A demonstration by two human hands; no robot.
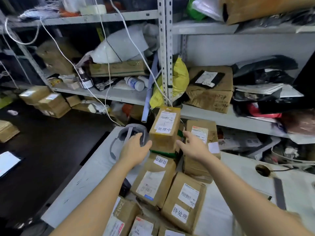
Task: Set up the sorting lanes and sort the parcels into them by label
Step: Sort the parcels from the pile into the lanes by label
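Several brown cardboard parcels with white labels lie piled on a white table (81,183). The topmost parcel (164,132) stands upright on the heap, its label reading 处理中. My left hand (135,149) is open at that parcel's left side, fingers spread, thumb near its lower left corner. My right hand (194,147) is open at its right side, in front of another parcel (202,133). Neither hand clasps the box. Below lie a parcel labelled 处理中 (154,180) and one labelled 待处理 (185,200).
A grey ring-shaped headset (129,133) lies on the table left of the top parcel. Metal shelving (164,53) crammed with boxes, bags and bottles stands right behind. White cables (109,68) hang down. More cartons (49,103) sit on the dark floor at left.
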